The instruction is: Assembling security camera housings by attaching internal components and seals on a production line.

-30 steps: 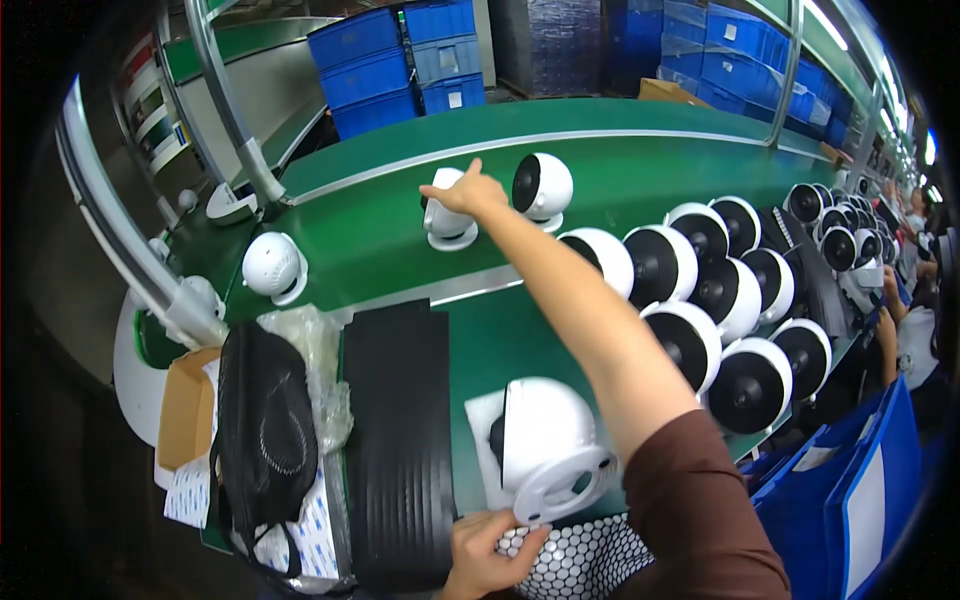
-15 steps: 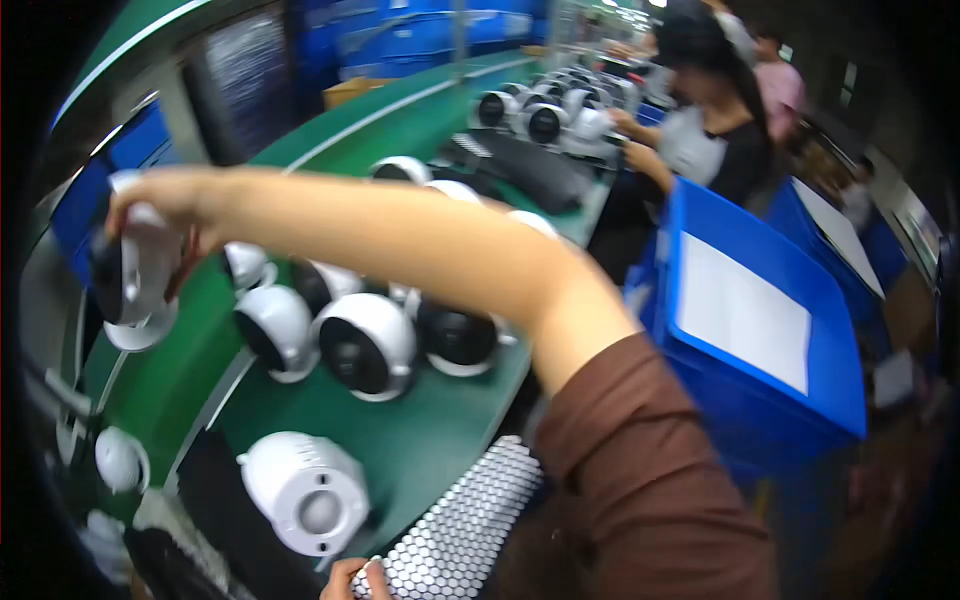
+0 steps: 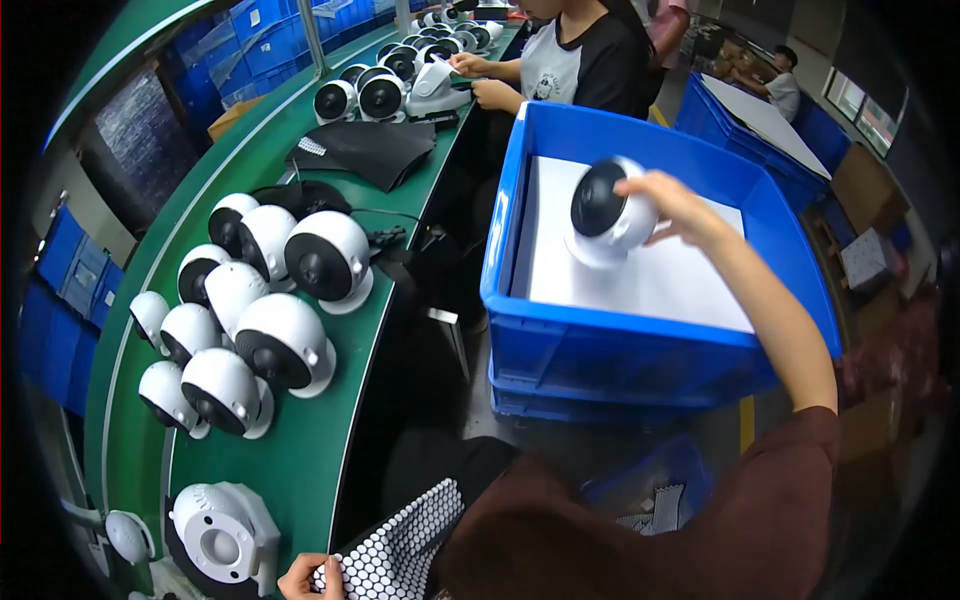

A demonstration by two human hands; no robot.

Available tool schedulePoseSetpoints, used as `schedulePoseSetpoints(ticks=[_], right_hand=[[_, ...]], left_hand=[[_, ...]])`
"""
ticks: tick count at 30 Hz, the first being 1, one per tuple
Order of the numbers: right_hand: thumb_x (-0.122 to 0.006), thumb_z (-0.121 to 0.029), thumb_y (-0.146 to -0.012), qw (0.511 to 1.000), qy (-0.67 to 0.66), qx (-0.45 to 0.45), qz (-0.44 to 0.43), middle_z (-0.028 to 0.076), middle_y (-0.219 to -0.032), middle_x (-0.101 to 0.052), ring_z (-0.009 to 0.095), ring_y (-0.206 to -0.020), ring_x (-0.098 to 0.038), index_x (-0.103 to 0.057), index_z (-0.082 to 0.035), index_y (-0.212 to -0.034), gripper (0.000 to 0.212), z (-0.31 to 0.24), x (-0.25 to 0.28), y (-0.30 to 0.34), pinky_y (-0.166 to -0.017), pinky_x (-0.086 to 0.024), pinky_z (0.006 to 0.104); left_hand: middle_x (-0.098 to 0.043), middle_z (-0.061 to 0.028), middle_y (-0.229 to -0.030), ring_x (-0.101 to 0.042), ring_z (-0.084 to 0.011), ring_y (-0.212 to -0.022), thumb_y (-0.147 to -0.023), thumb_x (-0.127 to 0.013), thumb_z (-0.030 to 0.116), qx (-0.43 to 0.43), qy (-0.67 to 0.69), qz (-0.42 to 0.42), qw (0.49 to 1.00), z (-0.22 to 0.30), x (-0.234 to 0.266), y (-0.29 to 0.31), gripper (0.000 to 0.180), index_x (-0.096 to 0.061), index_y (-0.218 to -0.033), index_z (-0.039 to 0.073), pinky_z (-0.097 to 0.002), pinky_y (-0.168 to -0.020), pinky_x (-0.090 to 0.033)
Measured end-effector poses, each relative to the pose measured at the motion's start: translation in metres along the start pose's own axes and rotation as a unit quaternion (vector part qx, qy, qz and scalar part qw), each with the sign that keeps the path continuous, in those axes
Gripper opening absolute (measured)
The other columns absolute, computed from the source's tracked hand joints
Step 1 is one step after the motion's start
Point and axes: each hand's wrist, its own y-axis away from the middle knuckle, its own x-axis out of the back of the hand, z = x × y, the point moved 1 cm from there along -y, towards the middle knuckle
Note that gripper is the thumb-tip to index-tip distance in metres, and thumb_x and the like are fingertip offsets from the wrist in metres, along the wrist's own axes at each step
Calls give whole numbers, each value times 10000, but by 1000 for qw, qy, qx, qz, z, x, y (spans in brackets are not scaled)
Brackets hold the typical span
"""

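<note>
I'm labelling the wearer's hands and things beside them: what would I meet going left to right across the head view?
Lying white ball-shaped device, left hand, white-dotted sheet, held black-faced white device, right hand.

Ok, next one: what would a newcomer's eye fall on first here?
First, the big blue bin right of centre, where the right hand holds a white, black-faced device. Then the cluster of similar devices on the green bench at left, and, at the lower edge, the left hand gripping a white-dotted sheet.
</note>
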Motion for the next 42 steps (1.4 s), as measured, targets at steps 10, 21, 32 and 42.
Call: schedulePoseSetpoints(ticks=[10, 21, 32, 42], right_hand=[[-692, -337, -680, 981, 23, -71, -178, 303, -1166, -364, 365, -1017, -504, -19, 49, -1297, 991, 40, -70, -7, -682, -527, 440], [-612, -533, -705, 847, 481, 155, -166, 269, -1121, -501, 339, -997, -545, -279, 84, -1263, 897, 12, -68, 18, -809, -468, 386], [-578, -33, -742, 808, -19, 553, -201, 108, -903, -634, 193, -793, -612, -627, -12, -901, 168, -100, -131, 173, -684, -481, 262], [-609, -104, -772, 640, -2, 670, -377, 117, -867, -647, 172, -768, -636, -574, -1, -993, 247, -216, -403, 217, -633, -494, 247]], left_hand=[[-536, -14, -588, -454, -62, -516, -826, -565, 97, 12, -44, 50, 998, 40, -20, -22, 103, -589, -782, 7, -211, -451, -370], [-555, -22, -577, -486, -60, -501, -796, -588, 89, -14, -37, 41, 998, 34, -10, -1, 103, -607, -777, -10, -199, -447, -382], [-577, -85, -557, -516, -157, -485, -611, -632, 51, -92, 47, 261, 960, -25, 15, 43, 114, -592, -630, -53, -241, -472, -355], [-646, -121, -693, -607, -132, -629, -705, -630, 35, -53, 146, 268, 951, -58, 36, 35, 104, -628, -750, -59, -223, -579, -455]])
